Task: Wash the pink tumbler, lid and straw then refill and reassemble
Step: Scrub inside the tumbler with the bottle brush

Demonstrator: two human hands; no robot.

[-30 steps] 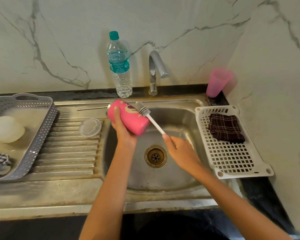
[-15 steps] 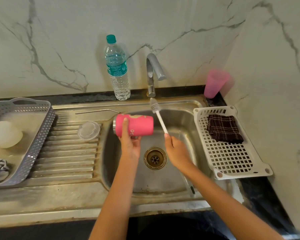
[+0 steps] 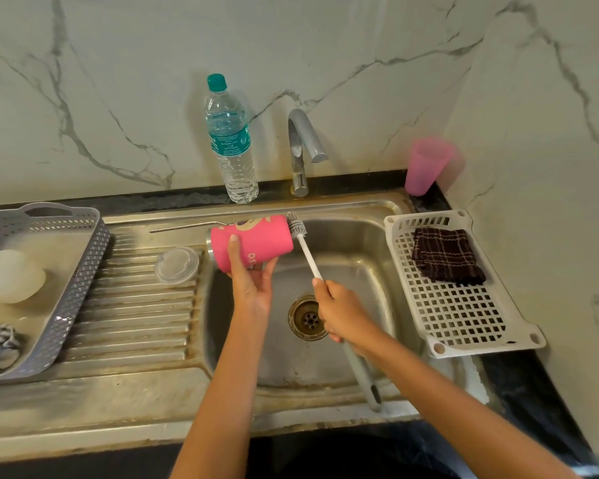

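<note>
**A:** Marble-veined wall behind, steel sink (image 3: 360, 243) at centre frame, ribbed drainboard to its left. Head view only. Where is the tumbler?

**B:** Pink tumbler (image 3: 253, 245) lies on its side above the sink's upper-left rim, metal rim end pointing left, closed base pointing right. Left hand (image 3: 253, 285) cups it from below, fingers curled up the front, thumb on the right. Clear lid (image 3: 177, 264) rests on the drainboard just beside it; metal straw (image 3: 187, 226) lies along the top of the drainboard.

**A:** Right hand?

**B:** Right hand (image 3: 339, 312), centre frame over the drain, is closed round the bottle brush (image 3: 303, 247) at mid-handle. Bristle head touches the tumbler's base edge.

**A:** Judgement on technique?

**B:** Scrubbing the outside base, probably. Keep the tumbler over the basin, rotate it in the left palm, short strokes round the base rim. Grip nearer the bristles would give firmer pressure. Tap (image 3: 305, 150) shows no water running; rinsing not yet done.
</note>
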